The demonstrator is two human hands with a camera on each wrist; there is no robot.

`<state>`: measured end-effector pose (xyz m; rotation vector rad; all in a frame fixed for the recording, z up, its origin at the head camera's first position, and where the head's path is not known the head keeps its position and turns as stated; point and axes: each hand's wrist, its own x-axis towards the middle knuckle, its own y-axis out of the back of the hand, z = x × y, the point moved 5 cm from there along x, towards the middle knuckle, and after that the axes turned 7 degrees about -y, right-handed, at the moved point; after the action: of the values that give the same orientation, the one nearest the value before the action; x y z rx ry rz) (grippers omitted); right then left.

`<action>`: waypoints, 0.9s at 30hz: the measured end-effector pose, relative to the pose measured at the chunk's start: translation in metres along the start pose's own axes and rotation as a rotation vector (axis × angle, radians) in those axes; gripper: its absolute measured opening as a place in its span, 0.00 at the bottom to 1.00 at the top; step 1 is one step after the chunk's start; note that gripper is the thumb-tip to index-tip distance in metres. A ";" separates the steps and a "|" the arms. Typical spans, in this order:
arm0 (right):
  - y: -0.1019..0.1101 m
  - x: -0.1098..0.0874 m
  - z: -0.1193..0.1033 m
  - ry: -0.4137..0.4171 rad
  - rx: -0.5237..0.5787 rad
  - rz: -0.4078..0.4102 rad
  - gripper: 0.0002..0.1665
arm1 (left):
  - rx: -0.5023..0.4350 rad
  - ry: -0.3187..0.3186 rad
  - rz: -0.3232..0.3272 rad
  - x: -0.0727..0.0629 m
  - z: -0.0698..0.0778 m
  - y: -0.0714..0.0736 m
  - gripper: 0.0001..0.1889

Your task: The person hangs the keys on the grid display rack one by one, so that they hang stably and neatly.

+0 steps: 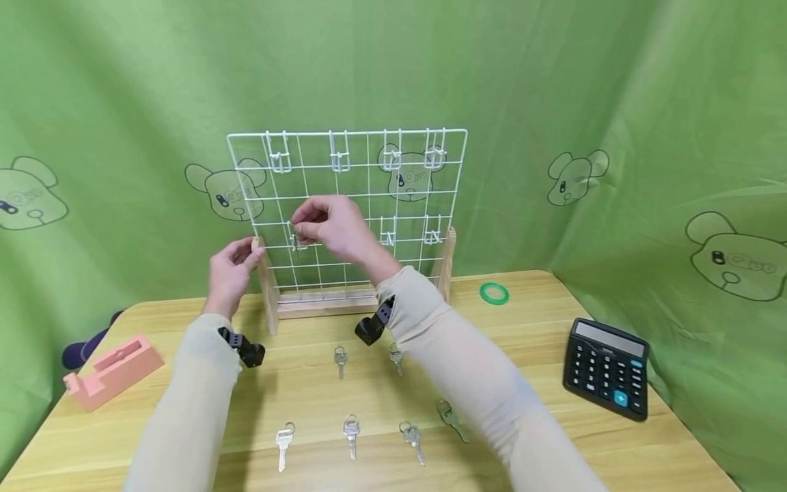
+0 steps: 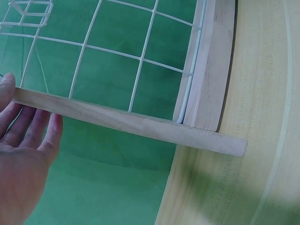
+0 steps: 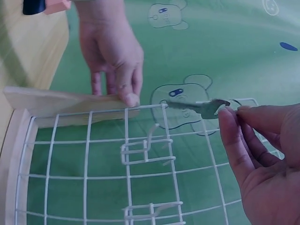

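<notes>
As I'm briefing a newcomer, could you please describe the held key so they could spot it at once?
Find the white wire grid standing in a wooden stand on the table. In front of its left half, the right hand pinches a metal key near its ring end. The other keys lie on the table; only this one is held up.

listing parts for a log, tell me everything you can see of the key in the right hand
The key looks metallic and grey, with a broad head, a narrow blade and a ring at the head. The right hand pinches it at that end, blade pointing downward, by the white wire grid, near its lower left hook. Whether they touch is unclear.
</notes>
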<state>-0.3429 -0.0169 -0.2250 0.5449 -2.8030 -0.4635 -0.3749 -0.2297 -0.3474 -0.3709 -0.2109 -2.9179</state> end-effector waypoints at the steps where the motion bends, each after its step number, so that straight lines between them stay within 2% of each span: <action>1: 0.001 0.001 -0.002 0.000 0.012 0.001 0.07 | 0.000 0.001 -0.002 0.000 0.000 0.000 0.28; 16: 0.006 0.019 -0.039 0.041 0.139 0.080 0.07 | 0.010 -0.004 0.002 -0.001 -0.002 0.001 0.28; 27: 0.010 0.030 -0.048 0.095 0.399 0.178 0.08 | -0.001 -0.015 0.002 -0.001 -0.001 -0.001 0.27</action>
<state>-0.3590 -0.0329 -0.1719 0.3727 -2.8246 0.1587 -0.3748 -0.2290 -0.3490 -0.3924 -0.2103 -2.9140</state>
